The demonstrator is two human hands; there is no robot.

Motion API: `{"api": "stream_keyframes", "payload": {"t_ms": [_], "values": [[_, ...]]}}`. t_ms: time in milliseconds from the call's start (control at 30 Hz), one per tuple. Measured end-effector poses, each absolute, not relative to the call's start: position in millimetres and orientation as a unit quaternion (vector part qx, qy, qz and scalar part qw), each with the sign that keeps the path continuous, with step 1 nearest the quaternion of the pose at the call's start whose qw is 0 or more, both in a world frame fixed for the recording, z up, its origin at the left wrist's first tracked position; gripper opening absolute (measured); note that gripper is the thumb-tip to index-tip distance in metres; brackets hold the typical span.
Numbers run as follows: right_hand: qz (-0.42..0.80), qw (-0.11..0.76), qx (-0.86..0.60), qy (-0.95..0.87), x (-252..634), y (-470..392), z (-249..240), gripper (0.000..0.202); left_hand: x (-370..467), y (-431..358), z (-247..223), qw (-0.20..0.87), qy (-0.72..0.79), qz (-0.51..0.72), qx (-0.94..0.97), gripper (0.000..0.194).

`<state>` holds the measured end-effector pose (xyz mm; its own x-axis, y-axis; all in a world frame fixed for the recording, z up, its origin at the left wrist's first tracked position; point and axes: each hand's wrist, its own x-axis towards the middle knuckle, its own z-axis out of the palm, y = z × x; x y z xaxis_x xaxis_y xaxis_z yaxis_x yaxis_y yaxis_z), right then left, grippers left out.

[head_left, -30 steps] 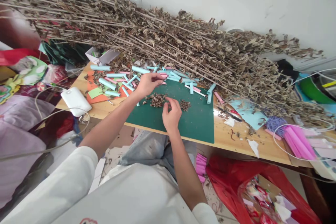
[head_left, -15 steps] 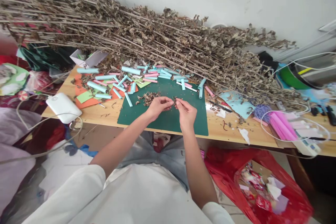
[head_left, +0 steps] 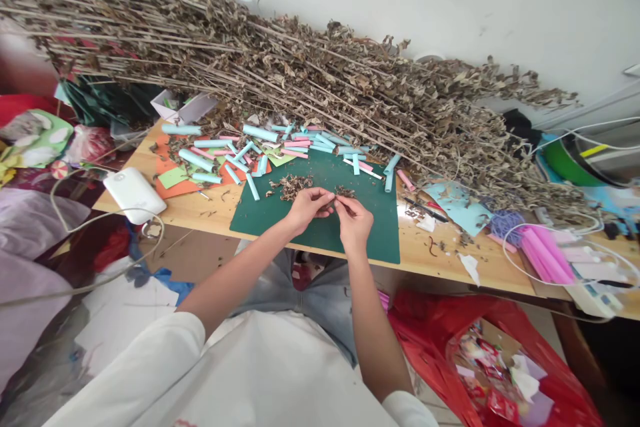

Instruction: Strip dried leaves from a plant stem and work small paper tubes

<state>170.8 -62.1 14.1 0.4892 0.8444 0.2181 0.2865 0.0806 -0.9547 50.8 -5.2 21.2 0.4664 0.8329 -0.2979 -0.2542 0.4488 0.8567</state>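
Note:
Above a green cutting mat (head_left: pixel 280 223), my left hand (head_left: pixel 311 209) and my right hand (head_left: pixel 356 223) meet with thumbs and fingers pinched. A tiny dark scrap of dried leaf (head_left: pixel 335 199) seems to be between their tips, mostly hidden by the fingers. A loose heap of crumbled dried leaves (head_left: pixel 294 186) lies on the mat beyond my left hand. Just behind my right fingertips is a smaller pile of leaf crumbs (head_left: pixel 346 192). Several rolled blue paper tubes (head_left: pixel 260 133) and thinner pink paper tubes (head_left: pixel 297 143) lie along the mat's far edge.
Long bundled dried plant stalks (head_left: pixel 300 73) stretch across the back. A white power bank (head_left: pixel 134 195) with a cable sits on the left table edge. To the right are a black pen (head_left: pixel 426 209), blue paper (head_left: pixel 459 205) and purple string (head_left: pixel 506 223). A red bag (head_left: pixel 425 323) holds rubbish below.
The view has shifted slightly, so the table appears farther right. My hands stay together over the mat, fingertips now closer, and the small crumb pile shows more clearly behind them.

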Motion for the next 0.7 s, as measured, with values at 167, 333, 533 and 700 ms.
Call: {"api": "stream_keyframes", "payload": {"t_ms": [167, 333, 533, 700], "values": [[0.277, 0.612, -0.632, -0.386, 170, -63, 11, 0.026, 42, -7, 23, 0.787, 0.342, 0.345, 0.381, 0.039], [0.302, 0.634, -0.630, -0.333, 171, -65, 8, 0.029, 38, -11, 23, 0.787, 0.337, 0.339, 0.391, 0.041], [0.328, 0.598, -0.610, -0.403, 176, -68, 10, 0.030, 45, -8, 16, 0.731, 0.333, 0.377, 0.461, 0.034], [0.338, 0.574, -0.618, -0.418, 185, -64, 13, 0.027, 52, -1, 10, 0.663, 0.338, 0.387, 0.545, 0.028]]}}
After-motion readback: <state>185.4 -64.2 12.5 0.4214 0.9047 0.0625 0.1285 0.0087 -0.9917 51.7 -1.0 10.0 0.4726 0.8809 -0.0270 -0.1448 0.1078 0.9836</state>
